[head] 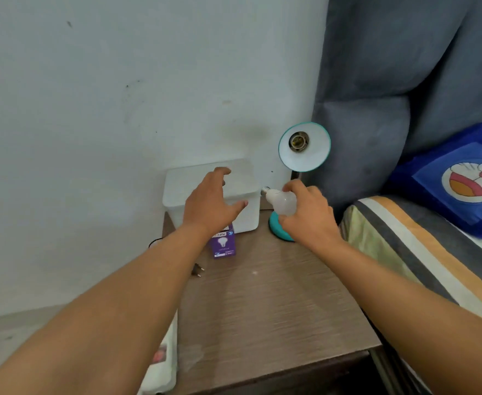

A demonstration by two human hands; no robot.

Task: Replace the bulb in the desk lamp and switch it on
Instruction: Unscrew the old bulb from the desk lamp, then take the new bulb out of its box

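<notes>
Presently, the left hand point(210, 202) hovers with fingers spread above the white tub point(228, 192) at the far left of the desk point(277, 303). A purple bulb box point(224, 243) stands just nearer. The right hand point(309, 216) grips a white bulb point(281, 202), its screw base pointing left, below the lamp shade point(305, 156), whose socket point(299, 141) is empty.

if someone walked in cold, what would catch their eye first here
Most likely the right hand, holding a white bulb in its grip just below the teal lamp shade, whose socket faces the camera with nothing in it. Next, the open left hand spread over a white box at the back of the wooden table, with a purple bulb carton standing just in front of the box. At far right, a blue cartoon cushion stands out on the bed.
</notes>
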